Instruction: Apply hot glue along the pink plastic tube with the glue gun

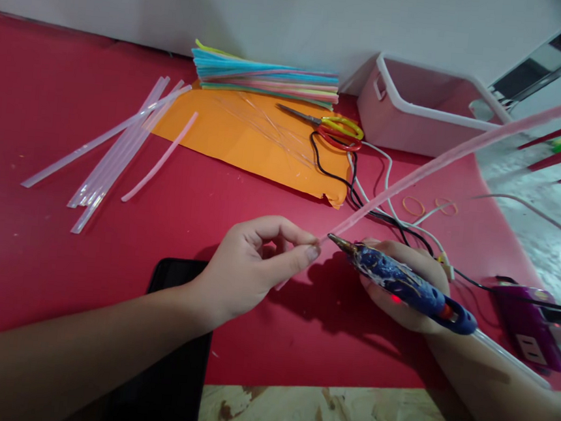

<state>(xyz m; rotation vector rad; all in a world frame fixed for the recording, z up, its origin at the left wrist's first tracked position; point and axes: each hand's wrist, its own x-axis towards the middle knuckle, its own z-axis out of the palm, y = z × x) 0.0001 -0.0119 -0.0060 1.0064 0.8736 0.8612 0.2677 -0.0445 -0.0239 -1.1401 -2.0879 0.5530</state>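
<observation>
My left hand [250, 267] pinches the near end of a long translucent pink straw [462, 149] between thumb and forefinger; the straw runs up and to the right past the white bin. My right hand [402, 283] grips a blue hot glue gun [408, 287] smeared with dried glue, a red light glowing on its side. The gun's metal nozzle [339, 243] points left and sits right at the pinched end of the straw, close to my left fingertips. A clear glue stick pokes out of the gun's back.
Several clear straws [114, 147] lie at the left on the red table [49, 98]. An orange sheet [248, 135], a bundle of coloured straws [267, 78], scissors [331, 128], a white bin [417, 104], cables [384, 200], rubber bands [413, 206], a purple power strip [531, 317] and a black phone [174, 358].
</observation>
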